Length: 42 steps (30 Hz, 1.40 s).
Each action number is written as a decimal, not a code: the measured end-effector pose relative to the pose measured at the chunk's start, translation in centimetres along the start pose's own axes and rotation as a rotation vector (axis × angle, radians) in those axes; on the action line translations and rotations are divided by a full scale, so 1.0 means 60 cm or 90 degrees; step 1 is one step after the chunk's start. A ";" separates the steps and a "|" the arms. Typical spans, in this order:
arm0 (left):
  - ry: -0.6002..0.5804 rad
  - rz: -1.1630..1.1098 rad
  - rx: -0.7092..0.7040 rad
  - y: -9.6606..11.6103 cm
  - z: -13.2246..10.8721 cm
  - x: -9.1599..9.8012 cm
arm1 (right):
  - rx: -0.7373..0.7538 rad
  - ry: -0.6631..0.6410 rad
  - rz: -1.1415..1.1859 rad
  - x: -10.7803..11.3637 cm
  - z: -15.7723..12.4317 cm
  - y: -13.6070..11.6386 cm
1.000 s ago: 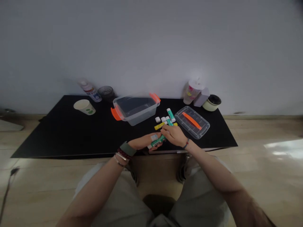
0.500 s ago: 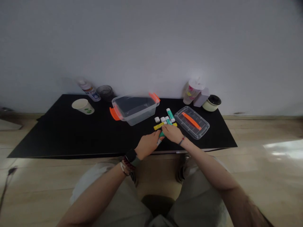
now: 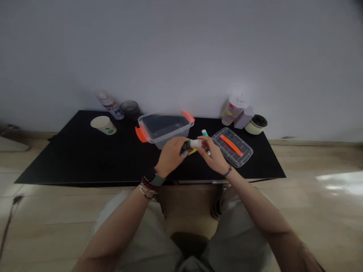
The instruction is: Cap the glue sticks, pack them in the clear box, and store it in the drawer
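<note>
My left hand (image 3: 170,155) is closed around a green glue stick (image 3: 187,145), holding it above the black mat (image 3: 85,158). My right hand (image 3: 213,156) pinches the white cap (image 3: 195,143) at the stick's end. Under my hands lie more sticks: a yellow one (image 3: 193,151) mostly hidden and a green one with a white cap (image 3: 204,133). A clear plastic box with orange latches (image 3: 164,126) stands just beyond my left hand. Its clear lid with an orange handle (image 3: 232,146) lies to the right of my right hand.
A paper cup (image 3: 102,124), a small bottle (image 3: 110,105) and a dark jar (image 3: 129,108) stand at the mat's back left. A lidded drink cup (image 3: 235,109), a lilac box (image 3: 243,117) and a cream pot (image 3: 255,124) stand at the back right. Wooden floor surrounds the mat.
Both hands rose from the mat's front edge and moved toward the box, carrying the green stick. The stick turned so its white cap points right, between my right fingers.
</note>
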<state>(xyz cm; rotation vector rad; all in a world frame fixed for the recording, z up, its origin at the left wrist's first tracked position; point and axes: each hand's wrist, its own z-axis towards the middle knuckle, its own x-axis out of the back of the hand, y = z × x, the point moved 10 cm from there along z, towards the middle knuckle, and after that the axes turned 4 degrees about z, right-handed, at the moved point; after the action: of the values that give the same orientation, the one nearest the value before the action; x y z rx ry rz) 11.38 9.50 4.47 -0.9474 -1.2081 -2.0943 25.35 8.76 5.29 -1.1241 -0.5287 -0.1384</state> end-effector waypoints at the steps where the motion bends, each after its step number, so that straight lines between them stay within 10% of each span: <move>1: 0.031 0.006 0.026 -0.015 0.007 0.018 | 0.008 -0.001 0.010 -0.001 0.000 -0.005; 9: 0.204 -0.013 0.302 -0.183 0.046 0.124 | 0.036 -0.066 -0.018 -0.022 -0.003 -0.003; 18: -0.043 0.291 0.282 -0.193 0.063 0.076 | 0.043 -0.074 -0.029 -0.022 -0.005 0.001; 30: -0.171 0.378 0.326 -0.213 0.066 0.053 | 0.068 -0.080 -0.071 -0.021 -0.009 -0.007; 42: -0.083 0.300 0.278 -0.200 0.067 0.054 | 0.047 -0.061 -0.129 0.010 0.003 0.006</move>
<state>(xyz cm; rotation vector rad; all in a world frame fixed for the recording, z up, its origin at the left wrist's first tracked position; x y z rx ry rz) 1.83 18.18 2.34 -1.0450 -1.2839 -1.3527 25.97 9.17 5.33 -1.0069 -0.7284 -0.2398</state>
